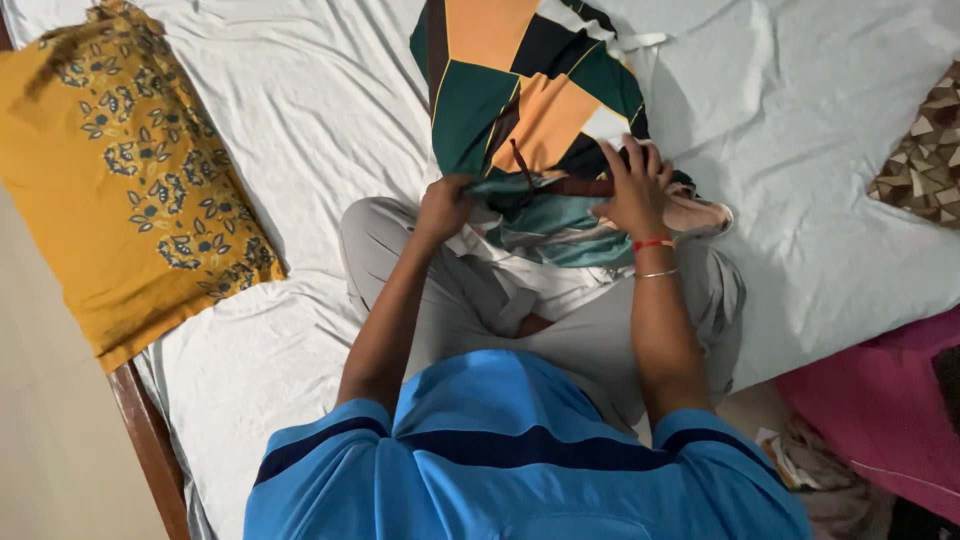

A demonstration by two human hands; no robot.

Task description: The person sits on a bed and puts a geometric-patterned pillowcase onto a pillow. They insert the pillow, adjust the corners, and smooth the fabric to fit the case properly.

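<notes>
Cloth, patterned in green, orange, black and white blocks, lies on the bed in front of the person, its near end bunched over the lap and its far end running off the top edge of the view. Its long axis runs away from the person, leaning slightly to the left as it goes up. No container shows; the cloth rests straight on the white sheet and on the grey trousers. The left hand grips the near left edge of the cloth, its fingers curled shut around a gathered fold. The right hand lies on top of the near right part, fingers spread fairly wide and pressed flat on the fabric, with the thumb side tucked at the folded edge; whether it pinches anything underneath cannot be told. A red thread and a thin bangle sit on the right wrist. A yellow flowered pillow lies well apart at the left of the bed, a brown patterned cushion at the right edge, and a pink fabric at the lower right.
</notes>
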